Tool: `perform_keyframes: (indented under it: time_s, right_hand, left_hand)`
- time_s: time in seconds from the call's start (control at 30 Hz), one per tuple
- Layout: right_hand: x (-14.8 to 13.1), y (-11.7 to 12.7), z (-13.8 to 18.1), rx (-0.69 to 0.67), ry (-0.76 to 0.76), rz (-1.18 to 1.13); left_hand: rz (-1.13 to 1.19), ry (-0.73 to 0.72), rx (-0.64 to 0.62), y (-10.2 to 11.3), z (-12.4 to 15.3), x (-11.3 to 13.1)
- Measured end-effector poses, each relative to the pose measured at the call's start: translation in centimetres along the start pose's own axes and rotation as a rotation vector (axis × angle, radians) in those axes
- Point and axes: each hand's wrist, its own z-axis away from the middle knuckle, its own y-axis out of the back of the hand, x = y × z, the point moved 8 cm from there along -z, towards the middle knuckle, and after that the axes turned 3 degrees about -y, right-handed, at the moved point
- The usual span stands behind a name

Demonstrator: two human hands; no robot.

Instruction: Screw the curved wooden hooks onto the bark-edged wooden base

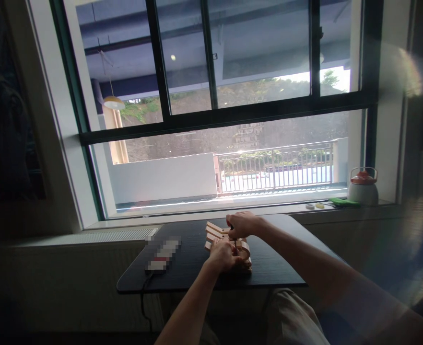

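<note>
Nearest you, your lap in khaki trousers [290, 316] sat under the near edge of a dark, round-cornered tabletop [197, 273]. Your left hand [224, 255] was clenched around the near side of a stack of wooden slats [216, 233], which lay on the tabletop right of its middle. Your right hand [243, 224] was curled over the far slats, grasping them from above. A thin dark thing showed between the two hands, too small to name.

The slats lay flat, one beside another, with their long axis running across the tabletop. Their free ends pointed left and slightly away from you, and the rounded ends sat to the right under your hands.

Left of them, well apart, lay a pixelated object [162, 255] with a cable [145, 299] dropping over the near edge.

Beyond the tabletop ran the window sill [204, 211]. At its right end stood a white jug [363, 187] with an orange lid on, its contents hidden. Just beside it lay a green item [344, 202] and two tape rolls [314, 206]. Past the dark-framed window [233, 115] a railing [274, 167] stood in daylight.
</note>
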Motion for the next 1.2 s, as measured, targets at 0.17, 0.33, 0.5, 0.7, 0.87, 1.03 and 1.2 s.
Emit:
perform_keyframes:
  time_s: [0.17,0.33,0.5,0.7,0.87,1.03,1.2]
  right_hand:
    - [0.0,-0.1,0.1,0.013,0.020,0.005]
    - [-0.1,-0.8,0.0,0.042,0.011,0.014]
    - [0.0,-0.4,-0.2,0.038,-0.004,0.030]
    - [-0.5,0.2,0.4,0.020,0.026,0.031]
    - [-0.3,-0.7,0.3,0.035,0.007,0.052]
    - [0.0,-0.8,0.0,0.056,-0.025,0.072]
    - [-0.4,-0.6,0.0,0.063,-0.039,0.068]
  left_hand:
    - [0.010,-0.003,-0.013,-0.1,-0.2,0.0]
    - [0.024,0.004,0.007,0.0,0.0,0.0]
    - [0.030,-0.022,0.001,-0.1,0.0,0.1]
    - [0.001,-0.019,-0.018,-0.2,-0.1,0.1]
    - [0.005,-0.020,0.005,0.2,0.0,0.4]
    - [0.009,-0.073,-0.012,0.9,0.5,1.0]
    - [-0.050,-0.039,0.141,1.6,2.0,1.0]
